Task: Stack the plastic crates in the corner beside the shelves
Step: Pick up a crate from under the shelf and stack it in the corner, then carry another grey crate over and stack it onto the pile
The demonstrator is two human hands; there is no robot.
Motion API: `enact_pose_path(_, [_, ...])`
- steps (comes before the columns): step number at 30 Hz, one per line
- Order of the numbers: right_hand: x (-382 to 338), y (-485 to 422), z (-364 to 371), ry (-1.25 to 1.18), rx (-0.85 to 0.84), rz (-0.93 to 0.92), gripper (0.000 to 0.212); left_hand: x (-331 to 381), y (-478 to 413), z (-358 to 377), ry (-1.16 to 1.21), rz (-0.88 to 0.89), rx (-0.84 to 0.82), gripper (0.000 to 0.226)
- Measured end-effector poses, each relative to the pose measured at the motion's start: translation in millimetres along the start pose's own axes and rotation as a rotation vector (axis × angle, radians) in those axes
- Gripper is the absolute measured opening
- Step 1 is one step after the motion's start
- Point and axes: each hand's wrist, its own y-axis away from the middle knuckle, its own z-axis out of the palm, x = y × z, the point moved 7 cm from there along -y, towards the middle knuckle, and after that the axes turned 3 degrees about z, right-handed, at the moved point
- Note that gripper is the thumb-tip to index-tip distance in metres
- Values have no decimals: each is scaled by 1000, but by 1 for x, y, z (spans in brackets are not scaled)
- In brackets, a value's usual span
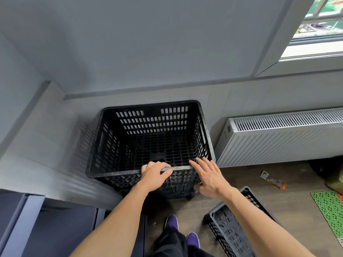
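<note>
Under both hands, top crate (150,136) sits on the stack by the wall, task partway done
Left hand (153,175) grips the crate's near rim, fingers curled over it; right hand (207,177) just right of it lies flat with straight fingers on the same rim, grasping nothing. Below the right hand a grey crate (233,225) is on the floor, unstacked, probably next. Lower crates under the top one mostly hidden, count unclear; shelf (37,225) below the left arm cut off; grey crate also cut by the frame edge
</note>
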Motion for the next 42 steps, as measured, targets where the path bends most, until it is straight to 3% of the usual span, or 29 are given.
enact_pose_path(13, [-3, -3, -6, -72, -12, 108, 85, 3, -2, -1, -17, 21, -32, 33])
enact_pose_path(18, [-20, 20, -9, -69, 86, 183, 83, 2, -1, 1, -18, 21, -15, 32])
enact_pose_path(22, [-26, 49, -5, -97, 193, 194, 77, 18, 8, -3, -26, 40, 148, 28])
enact_pose_path(27, [-5, 92, 19, -211, 135, 337, 68, 101, 39, 11, -21, 288, 327, 30])
enact_pose_path(29, [10, 114, 30, -256, 107, 410, 65, 133, 49, 30, -12, 422, 259, 30])
enact_pose_path(31, [29, 141, 44, -301, 83, 500, 61, 154, 57, 64, -40, 499, 93, 32])
enact_pose_path(37, [86, 232, 102, -390, 2, 758, 52, 175, 76, 157, -198, 513, -263, 35])
enact_pose_path(42, [131, 299, 157, -498, -82, 902, 53, 193, 86, 227, -297, 498, -420, 35])
